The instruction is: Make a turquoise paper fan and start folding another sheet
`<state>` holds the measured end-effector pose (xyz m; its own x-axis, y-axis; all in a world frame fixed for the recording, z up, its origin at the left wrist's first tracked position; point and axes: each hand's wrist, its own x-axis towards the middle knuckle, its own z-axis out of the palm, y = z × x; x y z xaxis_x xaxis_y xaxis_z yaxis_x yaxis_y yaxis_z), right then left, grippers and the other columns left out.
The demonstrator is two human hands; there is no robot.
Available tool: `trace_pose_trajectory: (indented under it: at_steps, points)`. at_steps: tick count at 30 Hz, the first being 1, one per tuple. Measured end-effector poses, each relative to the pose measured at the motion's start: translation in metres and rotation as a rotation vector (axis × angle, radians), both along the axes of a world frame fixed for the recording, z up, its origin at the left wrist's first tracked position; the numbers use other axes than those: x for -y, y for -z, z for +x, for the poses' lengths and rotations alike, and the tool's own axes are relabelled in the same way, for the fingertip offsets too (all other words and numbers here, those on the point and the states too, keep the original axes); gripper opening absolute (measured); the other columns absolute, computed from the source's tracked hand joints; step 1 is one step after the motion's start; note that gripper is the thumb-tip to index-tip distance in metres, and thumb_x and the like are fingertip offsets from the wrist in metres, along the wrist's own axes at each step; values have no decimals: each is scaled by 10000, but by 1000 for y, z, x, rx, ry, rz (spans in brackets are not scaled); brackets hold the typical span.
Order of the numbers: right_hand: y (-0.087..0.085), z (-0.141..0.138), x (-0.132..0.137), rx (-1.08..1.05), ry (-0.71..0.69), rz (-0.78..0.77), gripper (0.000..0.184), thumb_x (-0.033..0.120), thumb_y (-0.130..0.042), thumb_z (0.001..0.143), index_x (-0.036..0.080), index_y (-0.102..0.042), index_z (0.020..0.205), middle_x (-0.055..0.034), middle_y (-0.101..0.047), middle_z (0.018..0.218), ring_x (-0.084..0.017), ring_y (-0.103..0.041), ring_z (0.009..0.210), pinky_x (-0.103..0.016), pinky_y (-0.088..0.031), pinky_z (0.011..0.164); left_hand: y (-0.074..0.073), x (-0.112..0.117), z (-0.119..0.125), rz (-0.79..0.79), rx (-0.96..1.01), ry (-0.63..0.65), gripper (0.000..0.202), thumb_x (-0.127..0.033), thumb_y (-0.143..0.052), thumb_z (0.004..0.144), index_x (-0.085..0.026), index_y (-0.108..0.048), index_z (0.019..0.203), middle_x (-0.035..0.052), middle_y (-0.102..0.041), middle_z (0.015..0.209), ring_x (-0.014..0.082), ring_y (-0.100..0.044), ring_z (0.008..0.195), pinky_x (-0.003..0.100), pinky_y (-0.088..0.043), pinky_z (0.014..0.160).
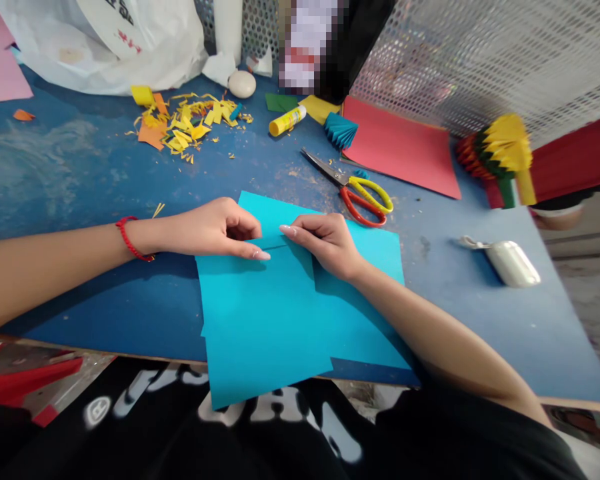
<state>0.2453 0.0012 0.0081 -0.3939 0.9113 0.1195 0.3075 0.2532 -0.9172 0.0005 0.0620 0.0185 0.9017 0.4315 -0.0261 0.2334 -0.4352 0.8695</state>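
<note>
A sheet of cyan paper [275, 320] lies on the blue table [80, 173], with a folded flap and overlapping layers reaching past the table's near edge. My left hand [219, 230] grips the upper fold from the left, and my right hand [325, 245] pinches the same fold from the right. Their fingertips nearly meet near the middle of the crease. Just above my right hand lie red-and-yellow-handled scissors [354, 191]. A thin red cord circles my left wrist.
Yellow and orange paper scraps [185, 125] lie at the back left, near a yellow glue stick [287, 121] and a teal paper fan [341, 130]. A red sheet [397, 147], a multicoloured paper fan [500, 150], a white roll [511, 263] and a white plastic bag [100, 47] surround the work.
</note>
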Motion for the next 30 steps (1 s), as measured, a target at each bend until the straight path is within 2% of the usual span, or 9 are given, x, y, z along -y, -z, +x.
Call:
trace_pose_trajectory:
  at_steps: [3,5,7,9,13,16,18,25,30]
  points:
    - [0,2,0,-45,21,5,615,671,-684,923,173,-539,593,51,-367,571,-76,-287,554,-267,-249,514,0,1,-2,-9,-2,-32,331,-451,-796,865,-145,-760,987,-49,-495,617,79,-400,574,199,-301,524]
    - [1,3,0,-65,38,25,547,645,-723,905,170,-642,646,31,-515,594,-90,-410,564,-259,-329,541,0,1,-2,-15,2,-25,337,-403,-768,885,-152,-773,1110,-37,-553,651,84,-435,589,192,-310,532]
    - [3,4,0,-66,43,69,422,592,-782,879,182,-759,782,-11,-700,740,-130,-585,663,-262,-443,625,1,-1,-2,-10,7,-4,271,-385,-712,930,-161,-791,1061,-27,-568,655,86,-444,588,192,-305,532]
    - [5,5,1,-56,28,124,329,528,-830,860,203,-809,905,-40,-785,897,-167,-688,782,-273,-515,718,3,-2,-1,22,21,8,280,-402,-653,977,-160,-790,942,-23,-548,632,85,-430,574,199,-290,525]
    - [9,3,2,1,5,221,294,493,-796,909,199,-807,924,-36,-797,900,-155,-710,771,-257,-528,736,5,-3,0,60,68,13,426,-446,-578,1030,-150,-678,741,-32,-421,590,81,-359,542,217,-260,514]
    - [9,0,2,30,-5,242,354,528,-731,956,187,-797,889,-28,-787,848,-136,-686,728,-244,-504,703,4,-3,0,47,85,12,501,-485,-552,1048,-162,-555,664,-43,-300,597,82,-305,529,227,-240,505]
    - [8,-2,2,30,2,222,403,563,-708,963,182,-795,863,-25,-780,823,-132,-668,706,-243,-487,683,4,-2,0,61,79,16,515,-486,-539,1056,-167,-527,652,-46,-281,601,83,-301,532,228,-236,508]
    - [5,-4,1,33,13,131,501,618,-672,966,156,-781,808,-25,-752,759,-121,-606,654,-247,-442,653,6,4,-2,193,132,-39,309,-402,-696,970,-155,-732,787,-54,-493,563,70,-382,523,204,-271,505]
    - [6,11,-8,81,-136,143,457,597,-676,971,161,-806,923,-61,-797,878,-149,-666,731,-254,-467,682,3,6,-5,292,150,-19,299,-367,-646,1002,-164,-787,834,-26,-620,582,71,-460,510,196,-313,508]
